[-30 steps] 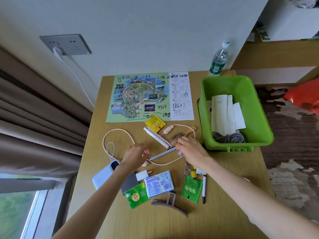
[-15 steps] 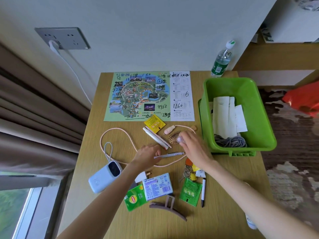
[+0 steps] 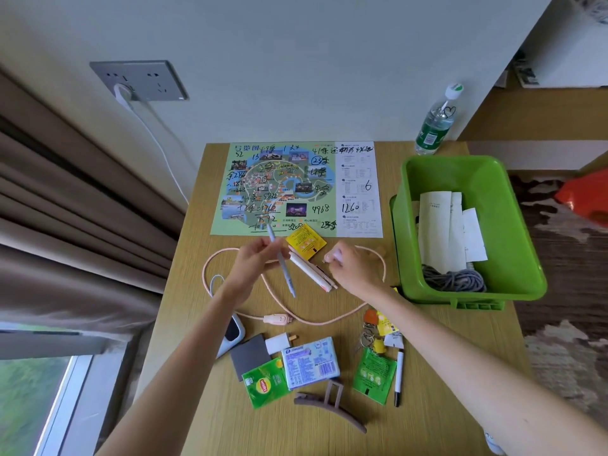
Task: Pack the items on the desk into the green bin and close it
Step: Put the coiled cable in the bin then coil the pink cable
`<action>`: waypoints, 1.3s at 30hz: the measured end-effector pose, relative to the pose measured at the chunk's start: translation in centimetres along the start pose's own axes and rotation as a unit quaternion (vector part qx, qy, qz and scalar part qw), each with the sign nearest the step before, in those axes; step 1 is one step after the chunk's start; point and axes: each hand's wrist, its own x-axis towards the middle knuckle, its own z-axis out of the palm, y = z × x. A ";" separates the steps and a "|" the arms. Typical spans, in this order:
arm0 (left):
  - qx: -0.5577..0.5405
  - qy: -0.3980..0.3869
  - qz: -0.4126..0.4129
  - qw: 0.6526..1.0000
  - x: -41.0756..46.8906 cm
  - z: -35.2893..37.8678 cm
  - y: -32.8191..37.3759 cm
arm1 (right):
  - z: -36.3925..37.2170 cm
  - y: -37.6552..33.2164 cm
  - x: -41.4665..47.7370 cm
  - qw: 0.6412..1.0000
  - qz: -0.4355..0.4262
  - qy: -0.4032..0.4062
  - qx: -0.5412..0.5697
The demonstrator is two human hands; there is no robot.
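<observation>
At the middle of the desk (image 3: 444, 373), you have lifted the blue-grey pen (image 3: 284, 271) that lay flat among the clutter half a second ago. Your left hand (image 3: 255, 258) now pinches it near its upper end, so it hangs tilted above the pink cable (image 3: 329, 320). Your right hand (image 3: 352, 268) has drawn back beside the white pens (image 3: 312, 269), its fingertips closed on a small pale piece (image 3: 330, 257), most likely the pen's cap.

Pen and cap are apart, so capping looks like the step in hand before anything goes across. The green bin (image 3: 506, 205) stands open at the desk's right edge, well apart from both hands. It holds only folded papers (image 3: 441, 232) and a grey cord (image 3: 455, 279). Nearly everything else is still out, so the packing is at an early stage.

"Lipton" reads clearly on the green tea sachet (image 3: 265, 385) near you. The park map (image 3: 279, 189) by the wall carries handwritten figures, among them "1260", "4968" and "6". Its printed title and side text are in Chinese and too small to read here. A heart is drawn on the water bottle (image 3: 436, 126). The tissue pack (image 3: 311, 362) shows a barcode, but its print is illegible.
</observation>
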 end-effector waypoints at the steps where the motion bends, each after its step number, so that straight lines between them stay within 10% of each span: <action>1: -0.028 0.015 -0.004 0.999 0.1 -0.2 0.0 | 0.4 -0.3 0.4 1.000 -0.010 -0.003 -0.025; 12: 0.030 0.232 -0.070 0.970 1.3 -0.4 -3.0 | 6.1 -2.2 2.2 0.964 -0.052 -0.039 -0.257; 25: 0.260 0.160 -0.148 0.941 4.4 5.0 -4.6 | -0.8 1.1 0.7 0.995 0.064 0.037 0.073; 39: 0.493 0.162 -0.142 0.843 4.6 6.3 -3.7 | -1.7 1.6 0.6 0.985 0.080 0.026 0.149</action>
